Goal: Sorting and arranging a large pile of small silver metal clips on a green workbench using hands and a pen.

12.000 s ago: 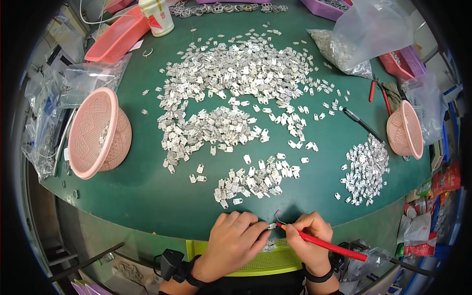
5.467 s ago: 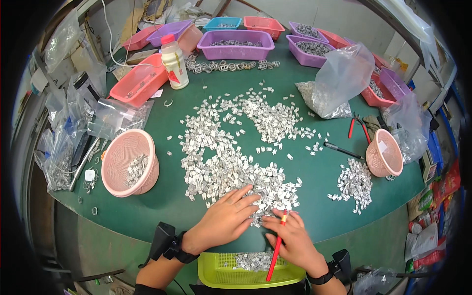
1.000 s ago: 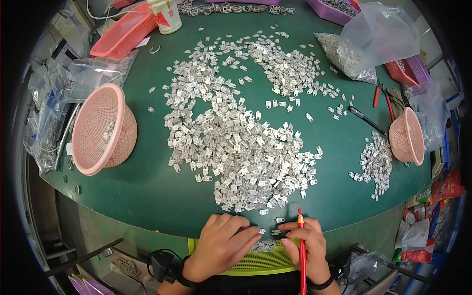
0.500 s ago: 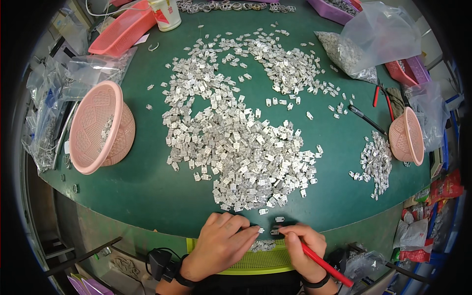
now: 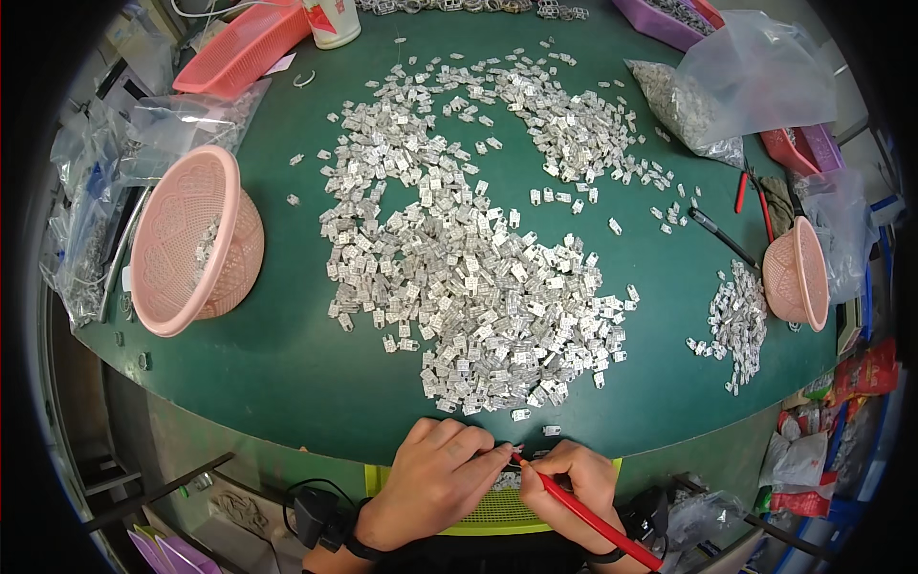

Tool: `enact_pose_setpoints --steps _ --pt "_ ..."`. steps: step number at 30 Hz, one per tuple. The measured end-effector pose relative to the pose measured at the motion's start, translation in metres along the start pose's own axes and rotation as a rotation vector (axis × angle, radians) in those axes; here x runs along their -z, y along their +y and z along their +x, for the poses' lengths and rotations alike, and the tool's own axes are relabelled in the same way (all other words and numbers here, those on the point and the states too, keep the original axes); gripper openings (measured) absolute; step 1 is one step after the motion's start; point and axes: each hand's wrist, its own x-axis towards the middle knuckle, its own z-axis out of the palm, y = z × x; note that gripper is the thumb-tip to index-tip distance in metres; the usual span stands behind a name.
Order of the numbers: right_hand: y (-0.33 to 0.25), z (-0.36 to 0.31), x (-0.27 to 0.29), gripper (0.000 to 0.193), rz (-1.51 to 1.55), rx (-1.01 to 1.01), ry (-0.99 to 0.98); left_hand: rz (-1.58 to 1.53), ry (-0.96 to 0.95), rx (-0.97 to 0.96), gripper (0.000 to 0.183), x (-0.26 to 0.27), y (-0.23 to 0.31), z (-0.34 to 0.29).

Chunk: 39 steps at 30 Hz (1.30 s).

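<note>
At the near edge of the table, my left hand (image 5: 435, 480) has its fingers closed, the tips pinching a small silver metal tag (image 5: 517, 448). My right hand (image 5: 579, 478) grips a long red pen-like tool (image 5: 601, 526), whose thin tip meets that tag; its exact kind is unclear. Just beyond my fingers lie two loose tags (image 5: 552, 430), and a large heap of the same silver pieces (image 5: 488, 306) spreads over the green table (image 5: 258, 373). Below the edge, partly hidden by my hands, sits a yellow-green mesh tray (image 5: 478, 526) with some pieces in it.
Pink baskets stand at the left (image 5: 253, 258) and right (image 5: 794, 277). Near the right one are a smaller heap (image 5: 738, 320), a black pen (image 5: 722, 236) and red-handled pliers (image 5: 765, 210). A bag of pieces (image 5: 684, 110) lies far right; a coral tray (image 5: 229, 62), far left.
My right hand has moved left, bringing the red tool's tip to the tag at my left fingertips. The tag formerly at the tool's tip no longer shows there. The view has shifted slightly.
</note>
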Motion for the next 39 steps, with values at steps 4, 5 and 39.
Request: enact_pose_setpoints --steps 4,5,39 --pt "0.0 0.0 -0.002 0.021 -0.047 0.019 -0.003 -0.004 0.056 0.013 0.015 -0.001 0.001 0.002" --pt "-0.001 0.0 -0.001 0.021 -0.047 0.021 -0.003 -0.003 0.057 0.012 0.015 -0.001 0.001 0.002" --pt "0.007 0.005 0.022 0.018 -0.204 0.016 0.07 0.09 0.054 -0.083 0.015 -0.012 0.018 -0.001"
